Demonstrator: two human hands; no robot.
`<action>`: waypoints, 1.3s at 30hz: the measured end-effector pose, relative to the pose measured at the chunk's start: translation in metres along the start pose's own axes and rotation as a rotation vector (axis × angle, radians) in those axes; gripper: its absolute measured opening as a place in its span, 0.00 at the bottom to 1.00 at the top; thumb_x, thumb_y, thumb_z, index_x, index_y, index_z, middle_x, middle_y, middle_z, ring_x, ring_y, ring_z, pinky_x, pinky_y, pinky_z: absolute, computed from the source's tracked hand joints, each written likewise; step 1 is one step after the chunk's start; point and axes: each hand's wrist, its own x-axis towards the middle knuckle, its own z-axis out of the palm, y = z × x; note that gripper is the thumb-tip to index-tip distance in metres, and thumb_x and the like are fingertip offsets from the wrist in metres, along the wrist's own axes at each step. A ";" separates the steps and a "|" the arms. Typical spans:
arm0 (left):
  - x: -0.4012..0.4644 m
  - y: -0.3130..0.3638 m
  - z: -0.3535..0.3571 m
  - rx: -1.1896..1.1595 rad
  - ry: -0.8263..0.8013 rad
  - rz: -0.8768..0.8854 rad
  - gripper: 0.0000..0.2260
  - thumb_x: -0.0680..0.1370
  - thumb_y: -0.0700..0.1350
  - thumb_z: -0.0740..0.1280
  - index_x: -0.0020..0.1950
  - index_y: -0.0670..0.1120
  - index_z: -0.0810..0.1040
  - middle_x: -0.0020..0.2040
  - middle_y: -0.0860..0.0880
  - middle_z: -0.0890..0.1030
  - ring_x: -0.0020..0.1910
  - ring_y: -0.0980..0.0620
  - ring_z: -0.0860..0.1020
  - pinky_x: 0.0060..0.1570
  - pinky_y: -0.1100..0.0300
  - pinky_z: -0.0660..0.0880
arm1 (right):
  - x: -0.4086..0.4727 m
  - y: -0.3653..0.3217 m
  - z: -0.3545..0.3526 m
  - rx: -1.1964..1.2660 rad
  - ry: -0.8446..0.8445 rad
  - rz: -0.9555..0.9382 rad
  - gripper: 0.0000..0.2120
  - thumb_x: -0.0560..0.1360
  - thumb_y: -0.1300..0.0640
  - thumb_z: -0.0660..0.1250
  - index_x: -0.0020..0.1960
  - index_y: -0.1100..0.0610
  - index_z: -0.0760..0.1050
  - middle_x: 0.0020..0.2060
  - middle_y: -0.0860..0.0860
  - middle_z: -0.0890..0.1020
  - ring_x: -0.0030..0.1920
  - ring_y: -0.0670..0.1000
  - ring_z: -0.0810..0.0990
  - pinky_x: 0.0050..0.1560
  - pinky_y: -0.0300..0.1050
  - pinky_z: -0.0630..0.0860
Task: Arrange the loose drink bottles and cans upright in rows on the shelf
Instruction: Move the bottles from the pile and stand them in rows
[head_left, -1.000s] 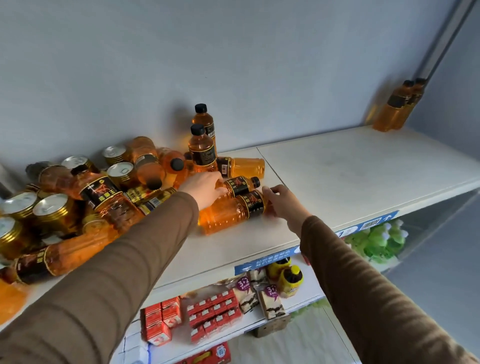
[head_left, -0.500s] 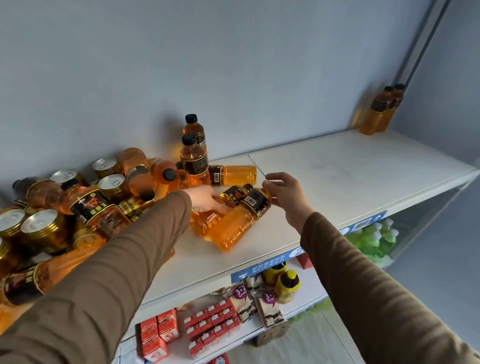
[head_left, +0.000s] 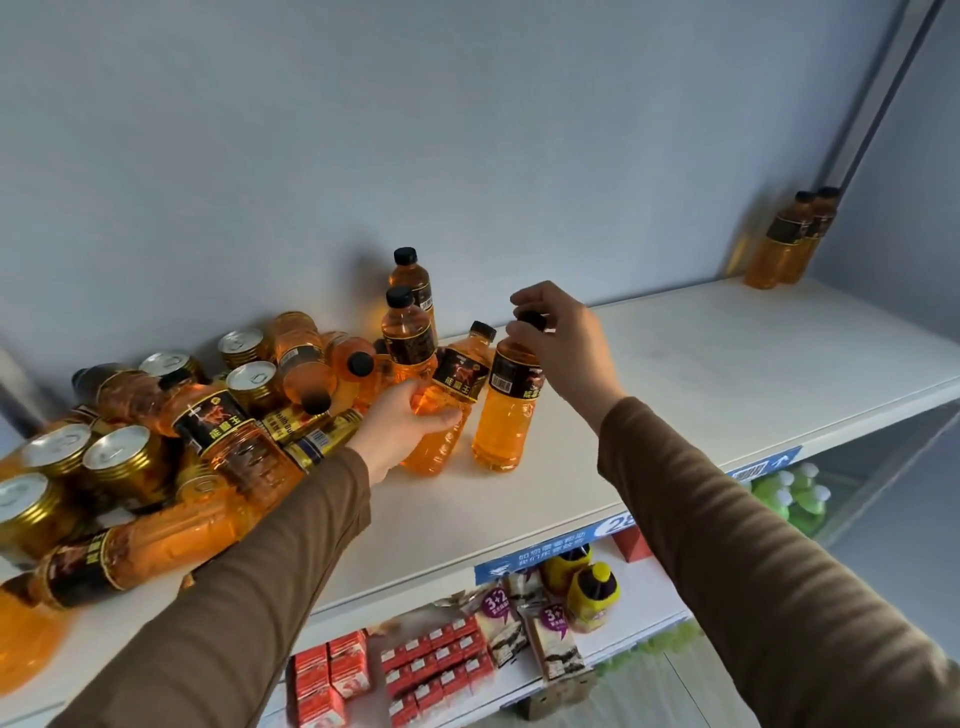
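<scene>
On the white shelf (head_left: 727, 374), my right hand (head_left: 563, 343) pinches the black cap of an orange drink bottle (head_left: 506, 410) that stands nearly upright. Just left of it, my left hand (head_left: 402, 428) grips the lower body of a second orange bottle (head_left: 447, 410), which tilts to the right. Behind them two bottles (head_left: 408, 332) stand upright near the wall. A heap of lying bottles (head_left: 156, 545) and gold cans (head_left: 119, 457) fills the shelf's left end. Two more upright bottles (head_left: 789, 244) stand in the far right corner.
Bare shelf surface stretches from the held bottles to the right corner. A metal upright (head_left: 872, 98) runs along the wall at the right. The lower shelf holds red cartons (head_left: 415, 670), snack packs (head_left: 550, 639), yellow bottles (head_left: 592, 592) and green items (head_left: 795, 493).
Both lying bottles have been raised: the right hand moved to the cap and stood its bottle up, and the left hand has tipped its bottle up from the shelf.
</scene>
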 end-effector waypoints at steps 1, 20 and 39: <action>-0.004 -0.002 0.001 -0.002 0.019 0.023 0.17 0.72 0.54 0.76 0.57 0.60 0.74 0.53 0.62 0.79 0.54 0.61 0.76 0.49 0.61 0.72 | 0.000 -0.001 0.002 -0.026 -0.008 -0.021 0.11 0.74 0.53 0.71 0.56 0.46 0.77 0.48 0.41 0.82 0.47 0.41 0.80 0.45 0.39 0.78; -0.042 -0.022 -0.004 -0.147 0.022 0.087 0.30 0.76 0.46 0.74 0.70 0.61 0.61 0.68 0.57 0.72 0.67 0.56 0.71 0.69 0.50 0.66 | -0.030 -0.001 0.019 0.131 -0.294 0.056 0.23 0.73 0.40 0.70 0.63 0.51 0.74 0.53 0.45 0.82 0.54 0.42 0.80 0.48 0.36 0.76; -0.048 -0.021 -0.003 0.000 0.083 0.101 0.28 0.72 0.50 0.77 0.66 0.60 0.67 0.66 0.55 0.77 0.67 0.50 0.74 0.67 0.46 0.70 | -0.048 0.005 0.020 0.182 -0.258 0.166 0.27 0.70 0.49 0.77 0.64 0.51 0.70 0.53 0.45 0.80 0.53 0.41 0.79 0.47 0.34 0.74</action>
